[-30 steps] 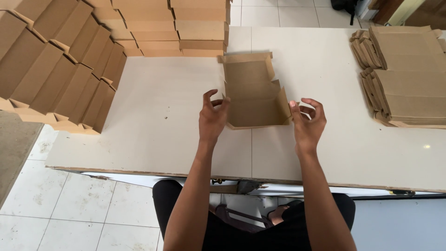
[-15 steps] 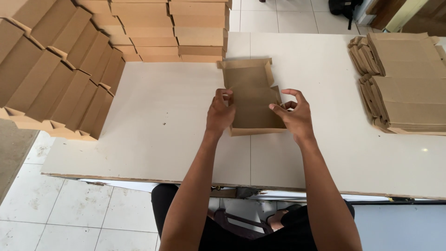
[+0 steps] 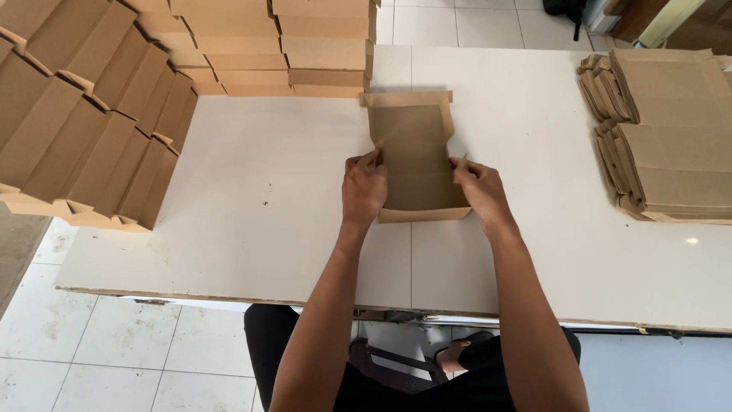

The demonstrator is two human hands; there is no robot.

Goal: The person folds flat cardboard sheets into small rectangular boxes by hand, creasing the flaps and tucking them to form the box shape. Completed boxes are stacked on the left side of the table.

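A brown cardboard box blank (image 3: 415, 156) lies partly folded on the white table (image 3: 274, 198), its side walls raised and its far flap flat. My left hand (image 3: 364, 188) pinches the left wall near its middle. My right hand (image 3: 479, 189) holds the right wall opposite. Both thumbs press inside the tray-like shape.
Rows of folded cardboard boxes (image 3: 84, 122) lean in stacks at the left, and more stacked boxes (image 3: 305, 46) stand at the table's far edge. A pile of flat cardboard blanks (image 3: 671, 130) lies at the right. White floor tiles (image 3: 91, 343) show below the table's near edge.
My hands moved inward from the box's near corners onto its side walls and raised them. The box sits a little farther away on the table.
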